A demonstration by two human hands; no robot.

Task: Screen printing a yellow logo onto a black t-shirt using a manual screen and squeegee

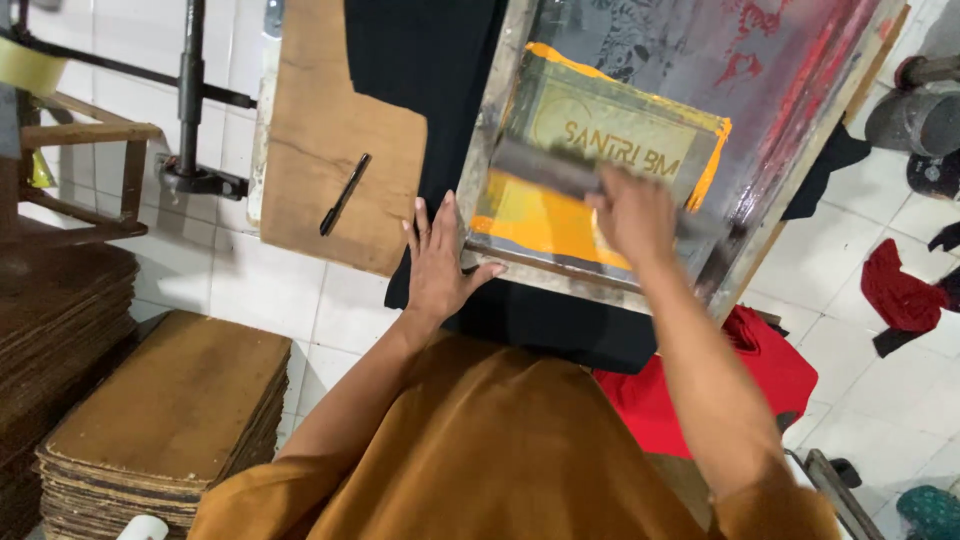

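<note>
A wooden-framed printing screen lies over a black cloth on a board. Its mesh carries a spread of yellow ink around a stencil with lettering. My right hand is shut on a grey squeegee that lies across the mesh, just above the yellow patch. My left hand rests flat, fingers spread, on the black cloth at the frame's near left corner, thumb touching the frame edge. Red ink stains mark the far right of the screen.
A wooden board with a black pen on it sits to the left. Stacks of brown boards stand at lower left. Red cloth lies below the screen, more rags on the tiled floor at right. A metal stand rises at upper left.
</note>
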